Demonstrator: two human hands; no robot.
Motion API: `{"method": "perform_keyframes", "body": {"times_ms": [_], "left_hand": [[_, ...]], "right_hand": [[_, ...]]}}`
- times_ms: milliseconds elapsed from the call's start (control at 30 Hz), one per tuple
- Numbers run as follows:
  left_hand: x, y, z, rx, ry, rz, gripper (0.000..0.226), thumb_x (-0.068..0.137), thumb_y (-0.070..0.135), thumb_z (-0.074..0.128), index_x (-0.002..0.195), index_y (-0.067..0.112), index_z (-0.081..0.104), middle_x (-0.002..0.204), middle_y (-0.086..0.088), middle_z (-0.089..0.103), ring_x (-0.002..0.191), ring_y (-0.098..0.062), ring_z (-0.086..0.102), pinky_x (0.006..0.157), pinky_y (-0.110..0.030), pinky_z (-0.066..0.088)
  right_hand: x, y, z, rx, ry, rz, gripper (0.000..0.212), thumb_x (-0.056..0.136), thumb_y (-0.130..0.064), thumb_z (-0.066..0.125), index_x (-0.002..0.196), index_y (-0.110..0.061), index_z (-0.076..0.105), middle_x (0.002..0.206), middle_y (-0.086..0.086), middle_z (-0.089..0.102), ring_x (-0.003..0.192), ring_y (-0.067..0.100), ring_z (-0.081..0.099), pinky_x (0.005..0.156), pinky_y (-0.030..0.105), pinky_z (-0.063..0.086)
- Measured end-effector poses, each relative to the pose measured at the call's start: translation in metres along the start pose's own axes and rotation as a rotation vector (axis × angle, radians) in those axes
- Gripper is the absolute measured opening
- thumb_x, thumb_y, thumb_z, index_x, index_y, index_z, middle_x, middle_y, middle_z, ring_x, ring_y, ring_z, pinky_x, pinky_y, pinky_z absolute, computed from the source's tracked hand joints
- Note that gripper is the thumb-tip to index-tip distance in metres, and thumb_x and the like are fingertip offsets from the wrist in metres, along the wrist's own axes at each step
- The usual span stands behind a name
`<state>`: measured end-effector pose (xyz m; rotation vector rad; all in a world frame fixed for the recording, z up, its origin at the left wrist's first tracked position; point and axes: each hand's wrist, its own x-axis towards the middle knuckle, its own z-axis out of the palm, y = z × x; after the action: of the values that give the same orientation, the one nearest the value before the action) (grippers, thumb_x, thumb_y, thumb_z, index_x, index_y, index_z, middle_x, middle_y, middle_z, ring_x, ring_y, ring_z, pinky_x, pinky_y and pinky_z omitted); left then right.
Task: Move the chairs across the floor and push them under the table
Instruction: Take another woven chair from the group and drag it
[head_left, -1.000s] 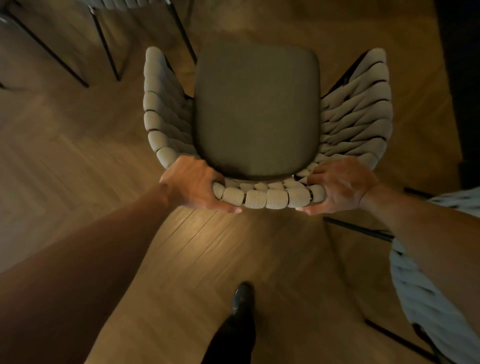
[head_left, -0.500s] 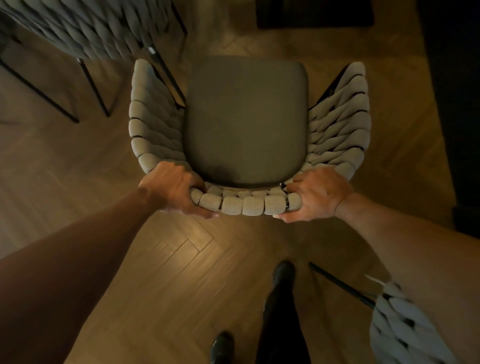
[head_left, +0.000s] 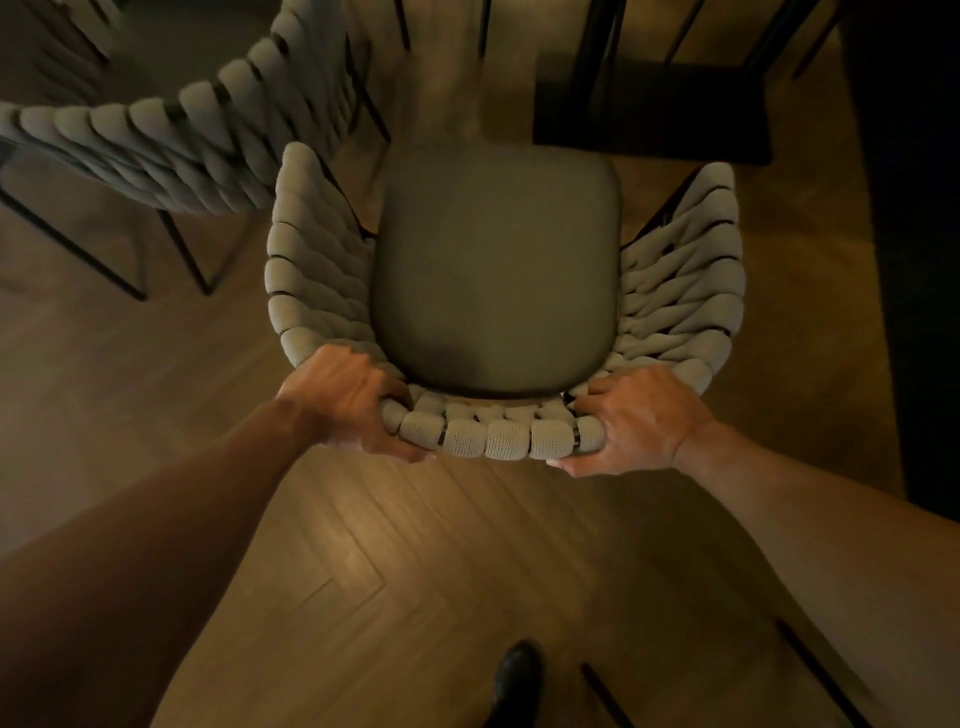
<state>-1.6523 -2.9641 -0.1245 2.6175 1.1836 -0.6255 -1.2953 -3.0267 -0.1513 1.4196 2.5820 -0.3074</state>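
Both arms reach straight forward and down, and the left hand (head_left: 345, 402) and right hand (head_left: 641, 421) each curl tightly around the woven top rim of the chair (head_left: 496, 265), thumbs underneath. The chair stands on the wooden floor (head_left: 395, 561), its seat facing the dark table (head_left: 654, 104) just ahead. A second chair (head_left: 171, 140) stands close at its left.

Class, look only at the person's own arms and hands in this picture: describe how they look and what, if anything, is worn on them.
Both forearms are bare to the frame's edge: no sleeves show. The left hand and right hand wear no gloves, and no rings, watch or bracelet can be seen, though the light is dim. Tendons and knuckles stand out on the backs of both hands.
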Motion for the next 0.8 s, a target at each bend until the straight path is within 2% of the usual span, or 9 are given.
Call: {"method": "perform_keyframes", "body": {"times_ms": [133,300,567,700,800], "left_hand": [[0.040,-0.013,-0.011,-0.031,0.015,-0.010,0.098,0.058,0.116,0.020,0.107,0.049,0.072,0.083,0.025,0.065,0.075,-0.005,0.063,0.070,-0.030,0.054],[0.096,-0.046,-0.037,-0.029,0.058,-0.012,0.104,0.056,0.117,0.014,0.102,0.045,0.074,0.077,0.020,0.067,0.071,-0.007,0.063,0.070,-0.034,0.057],[0.187,-0.118,-0.083,-0.003,0.099,0.052,0.108,0.056,0.117,0.012,0.102,0.042,0.075,0.075,0.018,0.067,0.070,-0.008,0.063,0.068,-0.031,0.054],[0.232,-0.151,-0.102,-0.011,0.090,0.069,0.107,0.056,0.117,0.013,0.102,0.043,0.074,0.074,0.020,0.065,0.069,-0.005,0.062,0.068,-0.029,0.054],[0.256,-0.157,-0.109,-0.044,0.095,0.069,0.108,0.054,0.118,0.012,0.096,0.040,0.073,0.073,0.018,0.065,0.069,-0.007,0.064,0.070,-0.033,0.057]], "right_hand": [[0.030,0.050,-0.015,0.028,-0.039,-0.032,0.092,0.071,-0.109,0.016,0.097,-0.039,0.070,0.088,-0.015,0.066,0.076,0.013,0.063,0.066,0.030,0.049],[0.078,0.103,-0.031,-0.002,-0.010,-0.048,0.087,0.074,-0.108,0.020,0.093,-0.038,0.069,0.084,-0.015,0.064,0.074,0.011,0.061,0.063,0.028,0.044],[0.159,0.172,-0.057,0.028,-0.040,0.014,0.081,0.075,-0.107,0.030,0.098,-0.041,0.071,0.086,-0.017,0.063,0.077,0.010,0.060,0.069,0.031,0.053],[0.194,0.202,-0.070,0.039,-0.036,0.055,0.084,0.074,-0.107,0.026,0.097,-0.041,0.071,0.086,-0.016,0.065,0.075,0.010,0.062,0.070,0.035,0.055],[0.208,0.229,-0.078,0.009,-0.106,0.038,0.081,0.074,-0.107,0.026,0.102,-0.044,0.069,0.091,-0.015,0.063,0.078,0.013,0.060,0.073,0.036,0.053]]}}
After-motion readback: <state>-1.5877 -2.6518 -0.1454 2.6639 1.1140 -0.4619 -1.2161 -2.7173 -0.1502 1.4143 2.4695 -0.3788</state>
